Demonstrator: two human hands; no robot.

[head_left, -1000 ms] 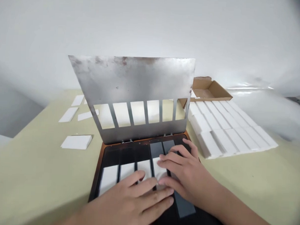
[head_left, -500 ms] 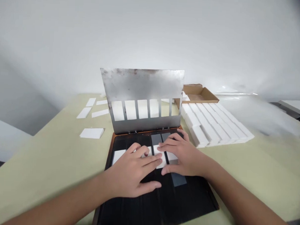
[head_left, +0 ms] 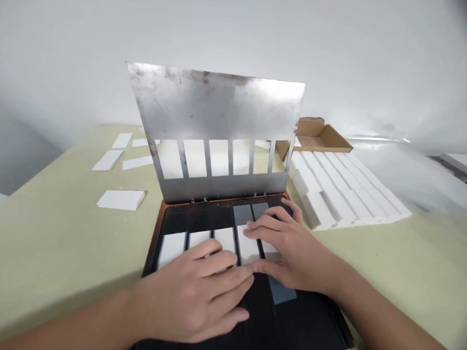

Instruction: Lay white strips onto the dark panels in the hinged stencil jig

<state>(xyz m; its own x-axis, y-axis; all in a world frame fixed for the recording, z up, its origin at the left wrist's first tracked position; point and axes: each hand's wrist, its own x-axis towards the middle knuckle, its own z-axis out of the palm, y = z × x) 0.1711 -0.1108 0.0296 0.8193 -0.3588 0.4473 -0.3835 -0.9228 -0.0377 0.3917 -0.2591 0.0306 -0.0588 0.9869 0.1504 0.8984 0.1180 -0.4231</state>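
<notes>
Left hand (head_left: 191, 297) and right hand (head_left: 292, 250) lay close together, flat and open, with the left index fingertip just beside the right thumb; neither was clamped on anything. The right fingers rested on a matte white rectangular slab (head_left: 248, 248), and the left fingers lay over the neighbouring white slab (head_left: 225, 239), partly covering it.

Both slabs sat in a row of similar slabs within the lanes of a black ribbed tray with a copper-brown rim (head_left: 156, 233). A narrower white piece (head_left: 269, 248) lay partly under the right hand. Two dark grey panels (head_left: 242, 214) showed at the far end of the tray, and a blue-grey strip (head_left: 281, 290) lay nearer the person.

A scuffed steel stencil plate (head_left: 213, 104) with a row of rectangular windows stood raised on hinges at the tray's far edge. The tray rested on a pale green counter (head_left: 52, 249).

Beyond it lay loose white pieces (head_left: 121, 199), a block of white bars (head_left: 333, 192) and an open cardboard box (head_left: 320, 137).

Handling estimate: slabs looked light, stiff and smooth, possibly brittle at the corners; material could not be determined. Best held by the long edges, with flat fingers used for seating them.
</notes>
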